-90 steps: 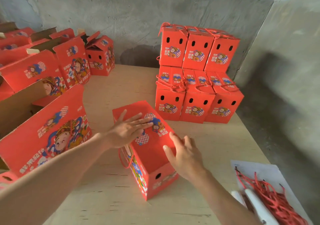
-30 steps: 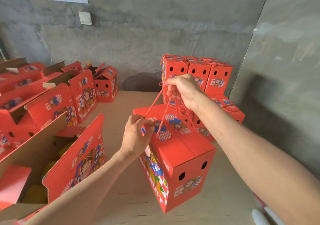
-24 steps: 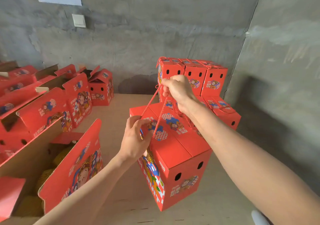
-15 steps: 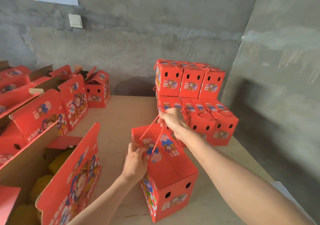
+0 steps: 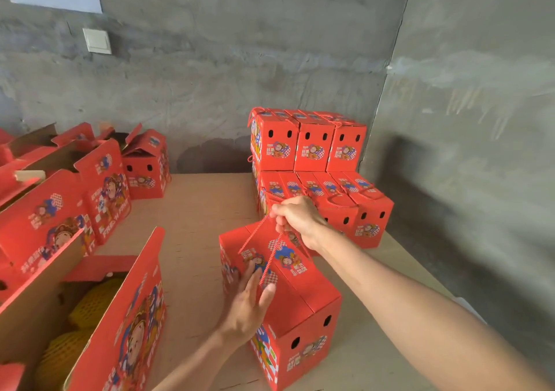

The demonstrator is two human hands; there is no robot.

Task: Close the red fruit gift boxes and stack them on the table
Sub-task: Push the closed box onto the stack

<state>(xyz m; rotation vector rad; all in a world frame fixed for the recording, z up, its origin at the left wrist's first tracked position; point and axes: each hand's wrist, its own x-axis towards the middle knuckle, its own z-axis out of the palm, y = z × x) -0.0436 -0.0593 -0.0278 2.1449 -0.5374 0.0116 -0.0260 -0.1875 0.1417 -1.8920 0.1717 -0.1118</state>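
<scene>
Gift box (image 5: 303,297) closed, right hand (image 5: 295,216) gripping rope (image 5: 270,260), fruit (image 5: 93,302) in open carton (image 5: 129,315)

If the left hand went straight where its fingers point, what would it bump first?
Probably the red rope handle that the right hand holds up. The left hand lies flat on the closed red gift box. Depth is hard to judge.

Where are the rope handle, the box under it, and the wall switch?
rope handle (image 5: 253,235): head view, on its left strand.
box (image 5: 300,300): head view, on its closed top flap.
wall switch (image 5: 96,41): head view, centre of its plate.
</scene>
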